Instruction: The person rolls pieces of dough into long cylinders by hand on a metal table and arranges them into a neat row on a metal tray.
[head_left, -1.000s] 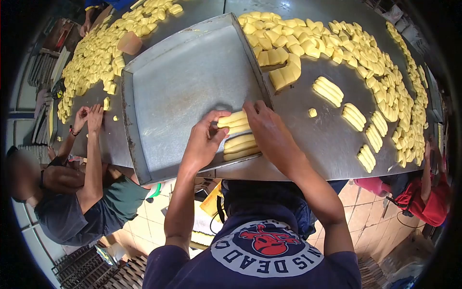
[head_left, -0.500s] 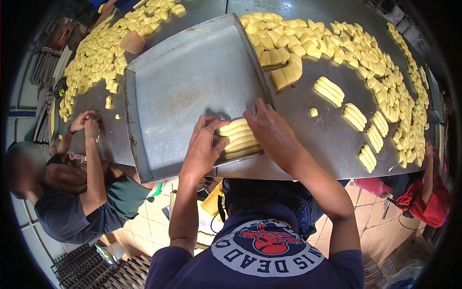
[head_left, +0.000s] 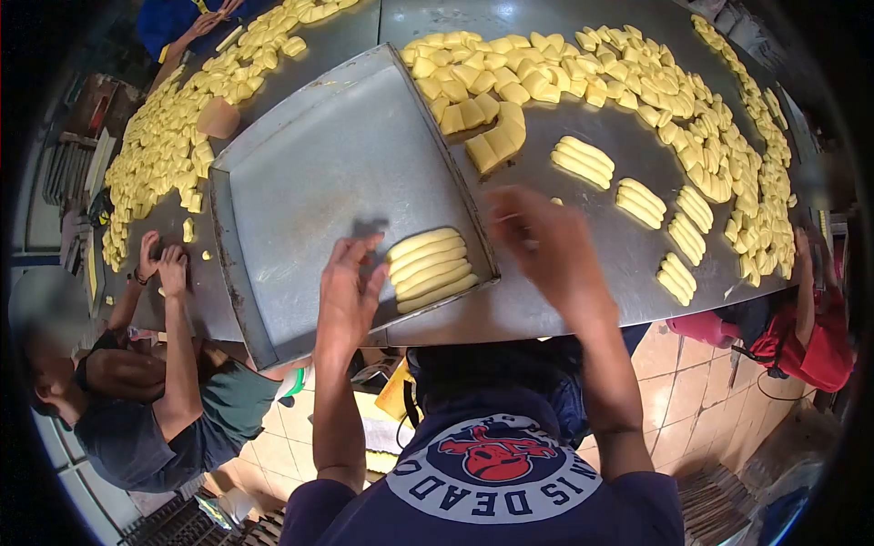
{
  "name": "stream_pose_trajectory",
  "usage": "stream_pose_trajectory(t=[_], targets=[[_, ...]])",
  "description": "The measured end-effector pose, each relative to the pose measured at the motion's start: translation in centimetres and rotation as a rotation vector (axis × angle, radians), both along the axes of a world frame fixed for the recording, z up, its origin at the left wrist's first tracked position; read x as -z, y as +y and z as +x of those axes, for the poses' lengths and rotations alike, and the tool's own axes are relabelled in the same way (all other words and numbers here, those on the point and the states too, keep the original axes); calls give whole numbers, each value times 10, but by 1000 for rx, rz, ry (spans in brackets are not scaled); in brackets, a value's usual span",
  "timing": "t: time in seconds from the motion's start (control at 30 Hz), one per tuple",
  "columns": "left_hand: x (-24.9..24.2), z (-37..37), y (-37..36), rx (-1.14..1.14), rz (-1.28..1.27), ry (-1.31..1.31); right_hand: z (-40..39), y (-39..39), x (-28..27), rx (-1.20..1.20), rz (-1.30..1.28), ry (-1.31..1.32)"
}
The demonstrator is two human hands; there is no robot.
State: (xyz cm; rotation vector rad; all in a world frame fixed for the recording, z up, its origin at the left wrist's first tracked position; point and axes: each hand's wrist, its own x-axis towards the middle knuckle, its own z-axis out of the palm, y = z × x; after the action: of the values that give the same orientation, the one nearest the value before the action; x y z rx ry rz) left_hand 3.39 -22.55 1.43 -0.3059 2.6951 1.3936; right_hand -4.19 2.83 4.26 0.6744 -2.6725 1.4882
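Note:
A group of yellow dough strips [head_left: 430, 268] lies side by side in the near right corner of a metal tray [head_left: 238, 308]. My left hand [head_left: 348, 289] is just left of the strips, over the tray, its fingers apart and holding nothing. Beyond the tray's right edge, my right hand [head_left: 537, 238] is above the metal table, blurred by motion, so its fingers cannot be made out. Further right, more grouped strips [head_left: 583, 162] rest on the table, with another group [head_left: 640, 202] beside them.
Many dough pieces [head_left: 692, 109] curve across the right of the table [head_left: 546, 305]; another heap [head_left: 155, 150] covers the left, near a brown block [head_left: 218, 118]. A co-worker [head_left: 137, 400] sits left, another [head_left: 815, 337] right; a third's hands show at top left.
Both hands have come off the dough strips in the tray; the right has moved out past the tray's edge. The tray and table appear shifted left in view.

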Motion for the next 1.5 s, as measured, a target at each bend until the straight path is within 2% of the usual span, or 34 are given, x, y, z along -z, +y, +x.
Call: stream_pose_trajectory(t=[0.03,0.1,0.17,0.23,0.3,0.33,0.5,0.57,0.6,0.63,0.7,0.9,0.97,1.03,1.07,1.2,1.3,1.37,1.43,1.5], targets=[[-9,-5,3,8,-192,49,2,16,-7,93,-54,-109],[-10,-14,7,72,-168,80,4,40,-10,252,-43,-108],[-2,-23,14,467,-262,311,11,65,-7,286,-45,-124],[-1,-28,19,573,-266,236,21,84,0,331,-50,-136],[-1,-37,23,773,-345,178,34,101,6,383,-48,-195],[-4,-40,22,804,-354,194,41,109,7,417,-88,-251],[-6,-47,29,866,-436,236,66,158,24,605,-91,-168],[-7,-49,29,935,-504,276,72,189,33,799,-61,-43],[-8,-49,33,956,-499,290,75,202,37,918,35,30],[-10,-48,35,924,-513,256,79,215,40,938,36,35],[-10,-47,35,902,-534,231,86,238,45,1065,331,76],[-6,-43,38,868,-538,209,95,264,74,1118,437,-52],[-10,-40,43,801,-610,380,94,262,72,1118,454,-53],[-7,-41,42,816,-538,322,88,251,63,1138,158,-237],[-6,-42,42,826,-470,265,87,257,76,1130,84,-191],[-11,-42,38,815,-374,151,80,259,81,1141,103,-181],[-11,-40,34,705,-311,188,75,255,80,1146,140,-62],[-12,-38,27,530,-189,362,74,253,74,1133,257,27],[-19,-36,20,385,-133,376,70,253,64,1070,247,-4],[-20,-32,12,240,-78,393,60,221,17,933,403,-11]])
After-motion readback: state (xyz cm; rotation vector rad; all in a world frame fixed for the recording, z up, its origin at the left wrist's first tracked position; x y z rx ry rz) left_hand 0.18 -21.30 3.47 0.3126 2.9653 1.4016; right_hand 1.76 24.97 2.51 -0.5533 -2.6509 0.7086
